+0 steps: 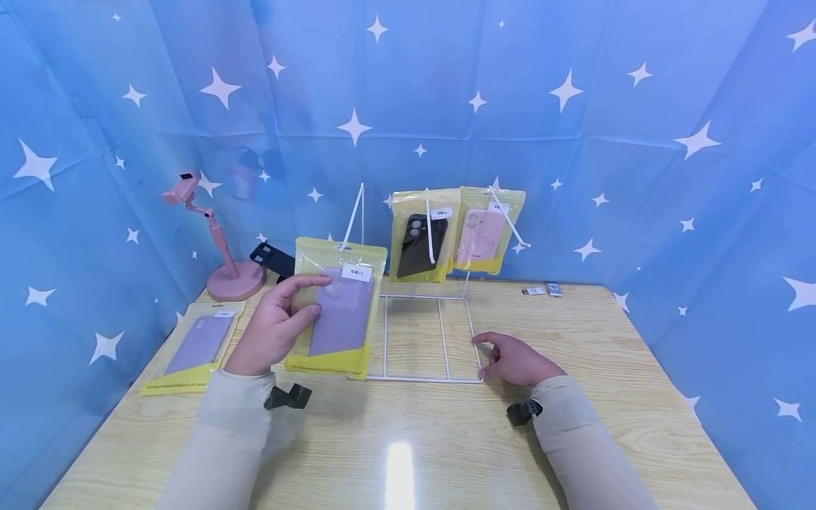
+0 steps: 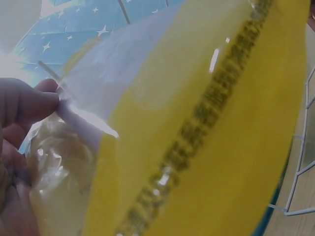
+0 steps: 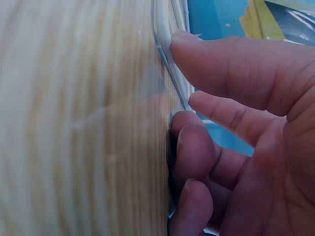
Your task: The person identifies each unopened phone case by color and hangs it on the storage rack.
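My left hand (image 1: 274, 326) grips a yellow-edged clear bag with a purple phone case (image 1: 341, 312) inside, thumb and fingers at its left side. The bag is upright, its top edge at the tip of the left hook (image 1: 353, 219) of a white wire display rack (image 1: 445, 340). In the left wrist view the bag's yellow printed bottom (image 2: 197, 123) fills much of the picture. My right hand (image 1: 515, 360) holds the rack's base at its front right corner, thumb and index finger on the wire. In the right wrist view the other fingers (image 3: 197, 152) curl low against the table.
Bagged black (image 1: 417, 248) and pink (image 1: 479, 237) phone cases hang on the rack's other hooks. Another bagged purple case (image 1: 199, 345) lies at left, near a pink stand (image 1: 236, 281) and a black phone case (image 1: 273, 259). Two small items (image 1: 553, 289) lie at the back right.
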Available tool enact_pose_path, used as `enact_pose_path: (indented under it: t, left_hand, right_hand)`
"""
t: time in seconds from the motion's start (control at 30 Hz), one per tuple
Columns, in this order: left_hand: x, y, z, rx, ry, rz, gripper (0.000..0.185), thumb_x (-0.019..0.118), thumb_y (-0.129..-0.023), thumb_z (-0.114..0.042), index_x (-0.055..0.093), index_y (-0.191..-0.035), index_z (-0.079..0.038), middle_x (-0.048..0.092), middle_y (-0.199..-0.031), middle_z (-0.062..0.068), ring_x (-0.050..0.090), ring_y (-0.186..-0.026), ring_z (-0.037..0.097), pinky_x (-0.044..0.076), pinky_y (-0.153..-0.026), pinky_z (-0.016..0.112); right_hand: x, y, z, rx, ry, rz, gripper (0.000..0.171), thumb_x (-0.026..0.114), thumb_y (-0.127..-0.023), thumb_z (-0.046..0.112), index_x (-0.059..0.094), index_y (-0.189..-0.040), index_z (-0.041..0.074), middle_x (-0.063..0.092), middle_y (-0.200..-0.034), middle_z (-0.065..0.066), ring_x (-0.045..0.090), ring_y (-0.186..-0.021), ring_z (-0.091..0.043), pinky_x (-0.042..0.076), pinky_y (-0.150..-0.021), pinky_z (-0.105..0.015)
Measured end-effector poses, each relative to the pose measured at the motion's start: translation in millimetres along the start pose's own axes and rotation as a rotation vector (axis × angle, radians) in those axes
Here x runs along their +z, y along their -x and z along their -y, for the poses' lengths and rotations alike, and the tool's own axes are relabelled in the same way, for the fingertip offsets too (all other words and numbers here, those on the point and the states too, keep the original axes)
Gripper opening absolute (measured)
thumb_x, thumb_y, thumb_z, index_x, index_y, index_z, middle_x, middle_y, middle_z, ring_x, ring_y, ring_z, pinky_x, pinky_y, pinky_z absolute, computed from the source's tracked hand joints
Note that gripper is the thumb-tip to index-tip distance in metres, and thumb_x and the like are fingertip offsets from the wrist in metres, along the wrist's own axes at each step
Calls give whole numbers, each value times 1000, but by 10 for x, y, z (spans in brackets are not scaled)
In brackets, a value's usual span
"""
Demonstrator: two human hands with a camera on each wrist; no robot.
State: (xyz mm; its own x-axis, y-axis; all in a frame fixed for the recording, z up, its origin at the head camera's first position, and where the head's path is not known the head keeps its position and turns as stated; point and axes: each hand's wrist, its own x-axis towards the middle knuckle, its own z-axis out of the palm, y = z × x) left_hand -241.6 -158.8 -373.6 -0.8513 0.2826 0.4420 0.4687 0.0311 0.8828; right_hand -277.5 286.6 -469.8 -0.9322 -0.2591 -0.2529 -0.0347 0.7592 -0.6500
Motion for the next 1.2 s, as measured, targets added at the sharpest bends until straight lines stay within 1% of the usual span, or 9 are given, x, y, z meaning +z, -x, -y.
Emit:
enact_pose_path:
  t: [0.07,0.2,0.4,0.53,0.77,0.87,0.97,1.13,1.2]
  left_hand:
    - [12,-6,5,1,1,-5,40,57,-101,9,61,-139,-2,55,-150,-6,68,-92,10,61,-82,24]
    - [39,-25,18,6,-36,-27,39,58,-101,8,60,-139,0,56,-149,-7,62,-77,9,57,-76,20]
    - [73,-86,61,0,-73,-67,35,57,-102,5,61,-137,2,60,-139,-10,53,-63,11,52,-66,22]
    - [88,-123,88,1,-81,-90,35,57,-102,5,62,-137,1,61,-138,-11,37,-51,11,40,-54,24]
    - [95,-195,168,2,-84,-112,34,57,-102,5,63,-136,1,60,-138,-11,37,-50,8,40,-54,23]
    - [93,-243,199,4,-85,-114,34,57,-103,5,63,-136,0,59,-139,-6,35,-47,7,38,-50,23]
    - [94,-293,209,-11,-75,-107,35,55,-103,5,62,-137,0,57,-143,1,37,-48,8,44,-54,22]
    - [95,-393,208,-53,-82,-110,37,54,-104,4,62,-139,-3,51,-154,8,52,-63,11,57,-74,27]
    - [92,-426,214,-67,-98,-117,37,54,-104,2,63,-139,-4,50,-157,8,50,-61,10,54,-69,24]
  right_hand:
    - [-2,-3,-5,2,-2,1,68,85,-89,15,56,-150,14,59,-88,-7,52,-74,-23,43,-63,-35]
    - [-6,-5,-11,5,-7,1,68,85,-89,15,56,-150,14,59,-88,-7,51,-74,-23,43,-62,-36]
    - [-3,-6,-11,6,-4,-2,68,85,-89,16,56,-151,14,59,-88,-7,51,-73,-23,43,-62,-36]
    - [1,-2,-8,17,-1,-4,68,85,-89,17,57,-150,15,59,-88,-7,51,-74,-23,43,-62,-36]
    - [-2,1,-9,12,-6,0,68,85,-89,16,56,-151,14,59,-87,-7,51,-72,-23,42,-61,-36]
    - [-3,-3,-10,10,-13,2,68,85,-89,15,56,-151,14,59,-86,-7,50,-71,-23,42,-61,-36]
    - [-1,-9,-10,7,-13,3,68,85,-88,16,56,-150,14,59,-86,-7,51,-72,-23,43,-61,-36]
    - [2,-10,-8,4,-6,2,69,85,-88,16,56,-150,14,58,-86,-7,51,-72,-23,43,-61,-36]
    - [2,-7,-7,2,-11,2,69,85,-88,16,56,-150,13,58,-86,-7,50,-71,-23,42,-60,-36]
